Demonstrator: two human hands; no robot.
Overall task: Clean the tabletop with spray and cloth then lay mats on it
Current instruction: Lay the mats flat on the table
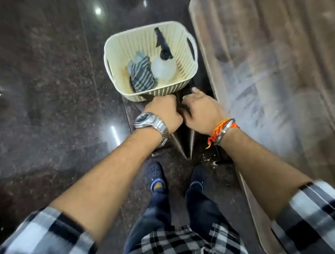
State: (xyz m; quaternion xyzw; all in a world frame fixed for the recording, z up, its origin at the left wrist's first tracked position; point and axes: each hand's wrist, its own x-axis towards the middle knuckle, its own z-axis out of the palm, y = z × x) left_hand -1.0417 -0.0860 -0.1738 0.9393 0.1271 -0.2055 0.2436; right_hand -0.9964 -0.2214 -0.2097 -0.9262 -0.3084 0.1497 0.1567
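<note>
Checked sleeves [40, 241] first, then left hand [162, 112] and right hand [203, 111], both clutching what look like dark mats [181, 144]. Spray bottle [163, 65] and cloth [141, 74] are parked in the basket [126, 47]. The surface [278, 54] looks wiped, so I reckon only laying is left.

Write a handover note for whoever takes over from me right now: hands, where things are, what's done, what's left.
Left hand: curled on a dark support under the basket.
Right hand: beside it, grip unclear.
Spray bottle and striped cloth: in the basket.
Tabletop, to the right: streaky, apparently wiped; no mats on it.
Left: lay the mats; none clearly in view.
</note>
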